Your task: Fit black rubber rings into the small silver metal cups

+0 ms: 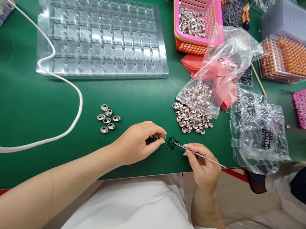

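Note:
My left hand (139,141) pinches a small silvery metal ring-shaped part (162,137) between thumb and fingertips, just above the green table. In my right hand (204,164) is a pair of slim metal tweezers (199,154), held like a pen. The tweezers' tip touches or hovers over a little scatter of tiny black pieces (171,143) beside the left fingertips; whether it grips one cannot be made out. Several similar metal parts (107,120) lie spread out to the left. A larger heap of them (193,118) spills from a clear plastic bag (221,63) beyond my right hand.
A clear compartmented plastic tray (103,38) lies at the back left, with a white cable (78,111) curving beside it. A pink basket (176,24) holds more metal parts. Bagged black parts (261,132), orange pieces (289,59) and another pink basket (305,106) occupy the right.

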The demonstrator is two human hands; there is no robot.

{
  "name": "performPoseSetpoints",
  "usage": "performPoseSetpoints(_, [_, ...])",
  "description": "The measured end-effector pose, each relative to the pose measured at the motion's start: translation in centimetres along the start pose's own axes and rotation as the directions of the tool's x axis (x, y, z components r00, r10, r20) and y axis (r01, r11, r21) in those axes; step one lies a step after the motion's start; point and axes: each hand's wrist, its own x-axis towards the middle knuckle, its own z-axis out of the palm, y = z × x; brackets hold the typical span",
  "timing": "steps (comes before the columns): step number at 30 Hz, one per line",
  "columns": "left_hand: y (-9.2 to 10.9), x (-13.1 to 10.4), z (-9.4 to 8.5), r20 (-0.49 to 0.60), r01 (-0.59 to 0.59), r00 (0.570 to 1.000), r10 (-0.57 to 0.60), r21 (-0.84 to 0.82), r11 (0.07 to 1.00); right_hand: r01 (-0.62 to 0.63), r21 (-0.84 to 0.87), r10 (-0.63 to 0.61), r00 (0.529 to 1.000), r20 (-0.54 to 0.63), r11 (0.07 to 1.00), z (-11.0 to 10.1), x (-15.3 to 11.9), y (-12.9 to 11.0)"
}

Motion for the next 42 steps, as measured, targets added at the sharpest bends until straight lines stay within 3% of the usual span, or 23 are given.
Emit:
performPoseSetpoints(10, [0.1, -0.2, 0.2, -0.015, -0.034, 0.999, 0.034, -0.02, 0.999, 0.034, 0.032, -0.028, 0.985, -0.17, 0.999, 0.5, 0.2, -0.8])
performPoseSetpoints(16, [0.0, -0.4, 0.6, -0.062, -0.161, 0.986, 0.157, -0.077, 0.984, 0.109, 0.076, -0.089, 0.971, -0.222, 0.991, 1.4, 0.7, -2.0])
performPoseSetpoints(26, [-0.1, -0.3, 0.7, -0.039, -0.16, 0.987, 0.157, -0.091, 0.983, 0.138, 0.096, -0.119, 0.976, -0.181, 0.986, 2.0, 0.7, -2.5])
performPoseSetpoints(32, [0.3, -0.3, 0.5, 0.008, -0.041, 0.999, 0.042, -0.065, 0.997, 0.141, 0.097, -0.125, 0.98, -0.154, 0.985, 2.1, 0.5, -2.5])
performPoseSetpoints(42, [0.3, -0.5, 1.0, -0.048, 0.016, 0.999, -0.016, -0.004, 1.0, 0.297, 0.01, -0.297, 0.954, -0.049, 0.955, 2.8, 0.5, -2.6])
